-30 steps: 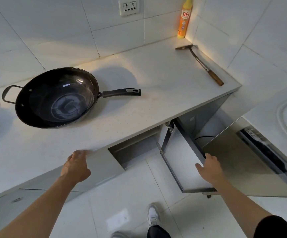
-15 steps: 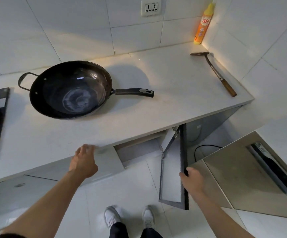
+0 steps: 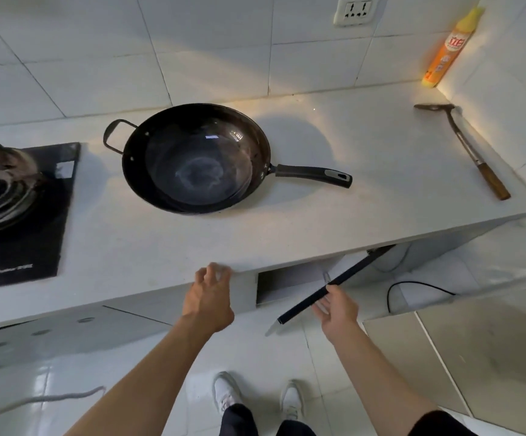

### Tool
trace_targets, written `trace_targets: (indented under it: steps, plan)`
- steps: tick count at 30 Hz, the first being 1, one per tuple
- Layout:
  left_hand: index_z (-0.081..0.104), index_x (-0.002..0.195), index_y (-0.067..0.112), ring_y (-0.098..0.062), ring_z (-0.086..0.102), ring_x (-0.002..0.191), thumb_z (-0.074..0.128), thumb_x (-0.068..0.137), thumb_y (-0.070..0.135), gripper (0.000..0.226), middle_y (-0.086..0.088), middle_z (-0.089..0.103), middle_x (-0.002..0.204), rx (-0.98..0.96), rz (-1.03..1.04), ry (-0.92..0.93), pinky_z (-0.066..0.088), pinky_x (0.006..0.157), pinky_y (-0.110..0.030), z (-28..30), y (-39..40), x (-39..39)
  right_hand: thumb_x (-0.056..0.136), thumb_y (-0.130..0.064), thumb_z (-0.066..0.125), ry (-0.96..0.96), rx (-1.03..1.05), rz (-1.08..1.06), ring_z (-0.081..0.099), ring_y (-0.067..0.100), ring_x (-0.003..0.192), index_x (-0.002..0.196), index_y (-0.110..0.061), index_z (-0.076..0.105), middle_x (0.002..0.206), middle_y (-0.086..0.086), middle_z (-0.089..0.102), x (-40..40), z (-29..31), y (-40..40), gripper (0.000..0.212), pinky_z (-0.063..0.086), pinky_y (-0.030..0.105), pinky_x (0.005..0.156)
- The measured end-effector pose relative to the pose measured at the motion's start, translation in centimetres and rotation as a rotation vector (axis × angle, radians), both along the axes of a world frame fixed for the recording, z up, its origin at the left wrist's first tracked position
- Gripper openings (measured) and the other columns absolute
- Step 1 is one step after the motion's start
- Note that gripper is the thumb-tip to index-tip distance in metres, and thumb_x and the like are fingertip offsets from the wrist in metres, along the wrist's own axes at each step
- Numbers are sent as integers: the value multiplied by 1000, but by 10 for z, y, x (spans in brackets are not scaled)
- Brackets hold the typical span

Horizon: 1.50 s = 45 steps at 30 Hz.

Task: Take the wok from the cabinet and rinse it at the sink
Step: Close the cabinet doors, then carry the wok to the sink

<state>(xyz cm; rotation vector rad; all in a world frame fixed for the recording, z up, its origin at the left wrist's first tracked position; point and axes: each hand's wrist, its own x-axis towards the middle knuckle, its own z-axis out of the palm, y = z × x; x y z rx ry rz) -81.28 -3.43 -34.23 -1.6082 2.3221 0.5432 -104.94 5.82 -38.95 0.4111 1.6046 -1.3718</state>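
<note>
Both arms reach forward: left hand [image 3: 207, 299] spread, right hand [image 3: 337, 309] seemingly open against cabinet door [image 3: 334, 283].

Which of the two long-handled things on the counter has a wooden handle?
The spatula near the right wall, below the orange bottle. Its handle end is brown wood; the wok in the middle has a black handle pointing right.

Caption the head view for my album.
Wok on the counter; right hand touching the cabinet door.
</note>
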Motion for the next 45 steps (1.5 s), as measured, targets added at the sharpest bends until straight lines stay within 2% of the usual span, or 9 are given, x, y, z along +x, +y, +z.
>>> trace_targets:
  steps: [6, 10, 19, 29, 33, 35, 39, 42, 45]
  plan:
    - [23, 141, 19, -30, 23, 133, 58, 74, 10, 76, -5, 19, 143, -5, -8, -30, 49, 75, -27, -1, 0, -1, 93, -17, 58, -114, -74, -49, 56, 21, 115, 124, -11, 56, 120, 7, 60, 6, 3, -19, 32, 47, 42, 96]
    - [25, 141, 19, -30, 24, 132, 60, 73, 10, 76, -6, 20, 144, -13, -24, -22, 48, 76, -27, -1, -1, 1, 96, -4, 45, -169, -107, -64, 49, 21, 126, 141, -11, 43, 136, 9, 52, 5, 4, -32, 46, 37, 38, 106]
    - [24, 142, 20, -31, 24, 134, 65, 74, 11, 80, -6, 19, 145, -15, -43, -41, 50, 85, -28, 2, -3, 0, 93, 6, 32, -346, -291, -274, 43, 28, 132, 139, -3, 43, 137, 13, 49, 7, 4, -57, 48, 30, 42, 114]
    - [23, 144, 18, -33, 22, 136, 63, 74, 11, 81, -8, 18, 148, 13, -26, -60, 52, 88, -30, 2, -5, -3, 87, 4, 34, -383, -269, -301, 56, 27, 117, 122, 2, 54, 121, 14, 62, 2, 1, -61, 40, 32, 41, 114]
    - [22, 145, 18, -33, 19, 138, 61, 74, 11, 82, -7, 15, 150, 31, -18, -71, 51, 91, -32, 0, -4, -5, 80, 8, 37, -394, -337, -339, 48, 22, 68, 107, 1, 57, 85, 12, 58, -4, -6, -64, 35, 33, 42, 113]
    - [22, 145, 20, -32, 19, 139, 61, 74, 12, 81, -7, 16, 150, 44, -15, -78, 50, 93, -33, 2, -5, -6, 85, 5, 34, -406, -339, -346, 44, 23, 62, 90, 0, 55, 80, 11, 55, -7, -8, -65, 23, 34, 43, 112]
    - [26, 147, 21, -29, 24, 139, 61, 77, 18, 78, -4, 19, 152, 110, 30, -17, 42, 104, -36, 7, -10, -4, 89, -3, 38, -382, -360, -207, 59, 26, 95, 95, -2, 58, 95, 10, 59, -8, 5, -60, 20, 38, 41, 108]
    - [27, 148, 19, -29, 22, 141, 61, 82, 23, 75, -5, 21, 156, 148, 103, 55, 33, 112, -39, 13, -7, 0, 92, -10, 44, -352, -326, -85, 44, 28, 128, 115, 0, 51, 125, 12, 49, -14, 20, -63, 26, 35, 39, 110]
    - [25, 149, 16, -31, 17, 144, 60, 85, 25, 74, -8, 19, 157, 108, 178, 56, 31, 112, -39, 21, -1, 5, 93, -16, 51, -261, -189, 24, 41, 32, 132, 136, 1, 37, 141, 22, 39, -18, 35, -63, 49, 36, 39, 109]
